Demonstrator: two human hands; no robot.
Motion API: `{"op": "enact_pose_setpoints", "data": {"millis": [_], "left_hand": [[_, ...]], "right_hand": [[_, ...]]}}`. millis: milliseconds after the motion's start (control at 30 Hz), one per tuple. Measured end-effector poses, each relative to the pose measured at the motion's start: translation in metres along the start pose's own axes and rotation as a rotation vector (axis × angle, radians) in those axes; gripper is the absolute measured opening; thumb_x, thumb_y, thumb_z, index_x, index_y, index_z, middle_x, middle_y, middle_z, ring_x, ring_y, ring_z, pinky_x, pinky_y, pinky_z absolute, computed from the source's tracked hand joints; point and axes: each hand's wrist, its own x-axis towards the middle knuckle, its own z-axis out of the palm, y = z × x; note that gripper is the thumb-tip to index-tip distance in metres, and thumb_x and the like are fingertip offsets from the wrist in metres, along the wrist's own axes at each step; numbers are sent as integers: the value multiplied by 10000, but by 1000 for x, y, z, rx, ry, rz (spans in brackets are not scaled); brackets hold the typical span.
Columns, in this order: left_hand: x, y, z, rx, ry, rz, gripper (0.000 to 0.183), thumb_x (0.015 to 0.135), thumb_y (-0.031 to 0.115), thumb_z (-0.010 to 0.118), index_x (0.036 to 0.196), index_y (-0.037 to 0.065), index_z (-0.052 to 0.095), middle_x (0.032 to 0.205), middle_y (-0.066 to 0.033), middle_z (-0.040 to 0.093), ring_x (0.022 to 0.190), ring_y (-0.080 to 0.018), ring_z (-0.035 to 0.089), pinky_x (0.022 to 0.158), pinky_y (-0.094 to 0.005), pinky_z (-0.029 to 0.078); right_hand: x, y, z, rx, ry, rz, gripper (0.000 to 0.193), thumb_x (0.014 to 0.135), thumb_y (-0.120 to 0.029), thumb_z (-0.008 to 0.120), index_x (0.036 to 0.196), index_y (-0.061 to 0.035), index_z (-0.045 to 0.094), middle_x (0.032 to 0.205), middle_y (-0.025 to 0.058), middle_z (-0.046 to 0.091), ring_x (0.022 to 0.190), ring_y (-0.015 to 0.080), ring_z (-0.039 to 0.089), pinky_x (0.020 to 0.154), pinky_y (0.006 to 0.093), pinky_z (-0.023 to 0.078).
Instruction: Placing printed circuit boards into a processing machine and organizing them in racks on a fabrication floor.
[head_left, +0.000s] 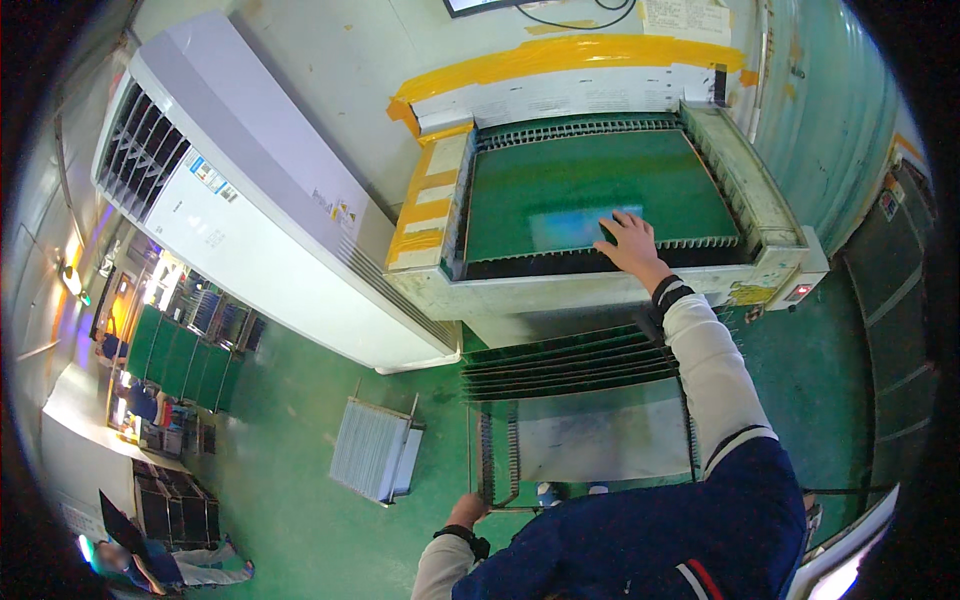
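Note:
A large flat green board (580,185) lies in the bed of a pale machine (600,295), along rows of small teeth. My right hand (630,242) reaches over the board's near edge with its fingers spread and nothing held; whether the fingertips touch the surface I cannot tell. Below the machine stands a wire rack (512,440) with several dark green boards (570,362) in its far part and a grey flat surface (600,430) nearer to me. At the rack's near left corner, my left hand (467,511) is closed on the frame, its fingers partly hidden.
A tall white air conditioner (270,230) stands left of the machine. On the green floor sits a smaller rack (375,450) of pale sheets. Dark panels (890,310) line the right side. Far left, a person (170,565) holds a dark board, near racks of green boards (180,355).

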Motion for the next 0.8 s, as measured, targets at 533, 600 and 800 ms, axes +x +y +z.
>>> {"op": "enact_pose_setpoints", "data": {"millis": [533,600,800], "left_hand": [[-3,5,-4,153,-29,77,339,726,308,637,952,56,653,921,-185,645,886,-355,613,740,-442,490],[-1,2,-2,149,-36,24,337,733,321,631,953,67,656,919,-182,645,885,-344,615,737,-436,492],[11,-18,9,-53,-83,-8,279,753,294,624,924,78,665,888,-170,650,870,-321,625,731,-424,497]], "right_hand": [[11,5,3,6,-38,15,531,774,-447,594,1234,-195,511,1365,93,400,1274,318,328,1037,470,236],[15,2,2,3,-33,14,533,773,-444,595,1232,-185,512,1363,95,402,1272,320,329,1037,472,237],[16,-2,12,4,-9,-21,516,776,-425,603,1208,-150,534,1338,104,429,1232,316,379,1013,482,269]]}}
